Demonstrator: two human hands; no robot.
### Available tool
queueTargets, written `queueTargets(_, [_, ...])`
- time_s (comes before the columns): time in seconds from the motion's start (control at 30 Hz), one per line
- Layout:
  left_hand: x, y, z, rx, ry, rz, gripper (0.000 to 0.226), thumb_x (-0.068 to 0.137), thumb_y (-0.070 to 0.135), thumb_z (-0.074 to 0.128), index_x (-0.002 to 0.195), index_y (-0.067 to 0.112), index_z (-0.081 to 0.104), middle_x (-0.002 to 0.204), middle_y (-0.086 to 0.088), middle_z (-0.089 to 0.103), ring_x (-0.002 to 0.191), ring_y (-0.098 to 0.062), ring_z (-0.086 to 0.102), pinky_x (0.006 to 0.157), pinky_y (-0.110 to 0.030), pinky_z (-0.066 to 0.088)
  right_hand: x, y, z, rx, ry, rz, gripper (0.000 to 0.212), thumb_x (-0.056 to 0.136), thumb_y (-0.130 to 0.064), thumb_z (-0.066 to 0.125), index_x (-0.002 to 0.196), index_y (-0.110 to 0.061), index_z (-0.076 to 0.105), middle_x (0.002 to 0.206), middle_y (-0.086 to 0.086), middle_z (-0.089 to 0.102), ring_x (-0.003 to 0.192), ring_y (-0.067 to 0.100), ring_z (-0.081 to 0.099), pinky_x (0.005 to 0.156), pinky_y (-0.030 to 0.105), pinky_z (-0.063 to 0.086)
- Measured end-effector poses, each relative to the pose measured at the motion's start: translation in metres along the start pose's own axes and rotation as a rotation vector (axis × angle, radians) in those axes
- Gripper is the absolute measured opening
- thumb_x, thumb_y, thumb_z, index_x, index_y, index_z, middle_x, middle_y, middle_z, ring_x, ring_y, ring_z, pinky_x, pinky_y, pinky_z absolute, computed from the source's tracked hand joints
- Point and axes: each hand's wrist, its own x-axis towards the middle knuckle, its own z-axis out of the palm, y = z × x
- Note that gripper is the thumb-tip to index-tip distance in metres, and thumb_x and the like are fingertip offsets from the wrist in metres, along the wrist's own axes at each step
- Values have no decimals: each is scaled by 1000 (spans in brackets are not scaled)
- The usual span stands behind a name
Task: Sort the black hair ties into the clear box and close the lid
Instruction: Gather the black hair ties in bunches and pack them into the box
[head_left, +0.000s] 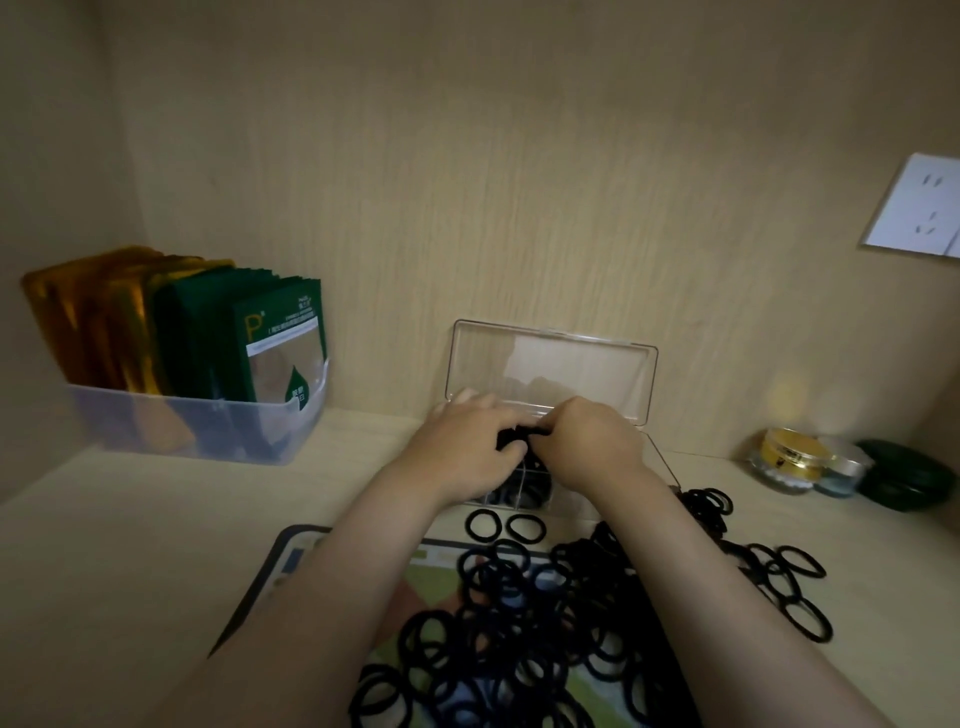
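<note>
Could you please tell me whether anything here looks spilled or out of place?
Yes: loose black elastic hair ties lie heaped across the patterned mat, and several have strayed onto the wooden shelf at the right. The clear plastic box stands open behind them. Otherwise nothing stands out.

I'm looking at a home vanity nook: face-mask sachets (275, 343) are standing in a clear bin (156, 426) at left, cream jars (789, 460) sitting at right.

Wooden shelf (130, 545) bears mat (296, 558), clear box (550, 364), bin (208, 426) (sachets (280, 343) inside), jars (792, 460), loose hair ties (795, 582).
</note>
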Motion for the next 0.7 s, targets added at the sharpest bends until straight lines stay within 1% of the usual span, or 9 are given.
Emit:
queueTargets(0.1, [1, 0, 0, 38, -32, -27, 40, 99, 45, 45, 138, 47, 49, 133, 10, 52, 132, -13, 33, 109, -36, 29, 3, 7, -2, 45, -97, -94, 26, 92, -37, 54, 105, -29, 75, 94, 2, 72, 90, 24, 66, 68, 28, 47])
queueTargets(0.17, [1, 1, 0, 91, -60, -32, 41, 100, 47, 42, 141, 46, 47, 135, 10, 49, 133, -14, 31, 111, -38, 29, 3, 12, -9, 167, -142, -140, 31, 94, -36, 55, 117, -25, 72, 107, 2, 73, 102, 22, 66, 81, 29, 50])
queueTargets(0.23, [3, 2, 0, 117, -89, -42, 42, 100, 47, 40, 142, 46, 46, 137, 11, 46, 134, -15, 28, 112, -38, 26, 3, 17, -16, 257, -108, -152, 32, 96, -31, 56, 123, -21, 69, 123, 0, 69, 115, 19, 63, 93, 27, 47])
queueTargets(0.27, [3, 2, 0, 106, -102, -54, 42, 100, 48, 40, 142, 46, 45, 138, 12, 45, 135, -14, 26, 112, -37, 24, 3, 19, -18, 266, -78, -164, 29, 95, -26, 56, 118, -23, 72, 123, -2, 69, 114, 18, 62, 93, 27, 47])
queueTargets(0.37, [4, 0, -1, 61, -109, -74, 43, 99, 50, 42, 142, 48, 44, 140, 13, 44, 137, -13, 24, 111, -35, 22, -2, 24, -18, 269, -25, -232, 29, 88, -18, 54, 100, -30, 78, 110, -9, 72, 103, 13, 64, 89, 30, 52])
queueTargets(0.43, [3, 0, -1, 48, -94, -69, 46, 98, 50, 44, 144, 49, 40, 140, 13, 45, 137, -13, 26, 111, -36, 25, -5, 27, -16, 219, -6, -300, 32, 83, -22, 51, 98, -30, 78, 106, -11, 74, 101, 12, 64, 95, 33, 50])
queueTargets(0.53, [2, 0, -3, -54, -49, -79, 50, 95, 45, 53, 143, 49, 39, 135, 12, 51, 134, -14, 32, 109, -38, 33, -7, 26, -10, -53, -35, -413, 48, 76, -34, 35, 98, -32, 77, 108, -10, 73, 107, 15, 56, 102, 37, 35])
queueTargets(0.6, [0, 0, -6, -110, -34, -70, 43, 92, 38, 56, 133, 46, 45, 130, 13, 53, 129, -13, 36, 105, -39, 38, -7, 24, -4, -174, -59, -447, 52, 76, -37, 27, 95, -29, 75, 112, -10, 71, 109, 14, 50, 103, 38, 29])
queueTargets(0.7, [-3, 1, -8, -51, -82, -25, 30, 91, 36, 54, 119, 45, 51, 130, 12, 49, 129, -13, 32, 107, -37, 32, -5, 22, -2, -173, -86, -451, 51, 78, -35, 25, 95, -28, 73, 113, -9, 70, 110, 16, 49, 104, 39, 27])
